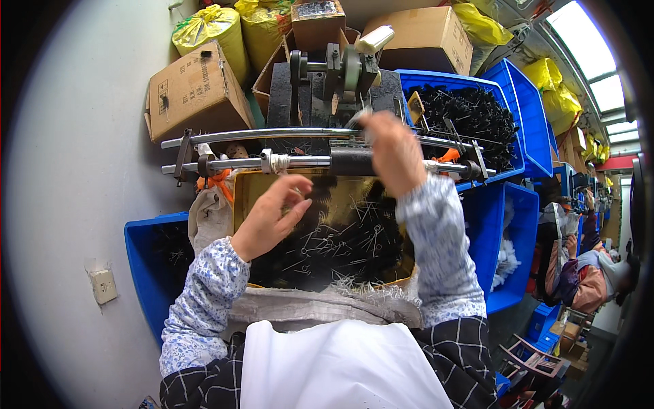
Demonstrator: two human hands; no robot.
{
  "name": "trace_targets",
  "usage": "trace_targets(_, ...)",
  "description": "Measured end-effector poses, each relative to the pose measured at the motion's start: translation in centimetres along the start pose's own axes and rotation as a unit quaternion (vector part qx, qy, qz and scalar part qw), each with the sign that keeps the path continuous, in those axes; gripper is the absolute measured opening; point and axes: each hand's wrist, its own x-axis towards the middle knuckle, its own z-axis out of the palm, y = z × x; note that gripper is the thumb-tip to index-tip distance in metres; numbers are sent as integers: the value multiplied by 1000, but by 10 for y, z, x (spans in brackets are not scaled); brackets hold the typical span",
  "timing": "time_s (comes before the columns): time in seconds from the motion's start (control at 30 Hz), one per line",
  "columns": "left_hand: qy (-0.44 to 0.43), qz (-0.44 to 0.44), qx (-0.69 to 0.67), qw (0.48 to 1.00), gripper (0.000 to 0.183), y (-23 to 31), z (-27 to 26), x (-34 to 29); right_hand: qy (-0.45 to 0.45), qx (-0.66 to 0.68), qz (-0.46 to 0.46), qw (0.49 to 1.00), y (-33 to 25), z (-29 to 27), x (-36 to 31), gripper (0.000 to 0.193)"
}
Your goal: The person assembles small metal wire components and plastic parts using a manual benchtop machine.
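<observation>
My left hand (274,217) hovers over the left part of a yellow tray (240,204), its fingers loosely bent and the thumb apart, with nothing in it. Heaped in the tray are small black-bristled brushes with thin wire ends (340,238). Beyond the tray, my right hand (395,151) is raised at two metal rails (310,161) in front of a dark machine (346,78) with a wheel. The right fingers are bent together and blurred by motion; a pale streak shows at their tips, and what they hold cannot be made out.
To the right stand a blue bin (519,116) of black brushes and another blue bin (480,225) with white pieces. A third blue bin (146,252) is at the left, by the wall. Cardboard boxes (194,92) and yellow sacks (214,34) crowd the back. A person (589,276) sits far right.
</observation>
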Motion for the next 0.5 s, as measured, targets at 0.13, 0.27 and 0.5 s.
trace_targets(0.13,-95,19,286,953,32,-34,17,8,43,-168,62,983,62,25,29,21)
trace_targets(0.27,-105,-15,339,935,31,-43,27,16,22,-170,66,983,63,35,39,24)
trace_targets(0.5,-207,-35,355,911,42,-35,33,22,39,-101,61,992,67,36,40,24)
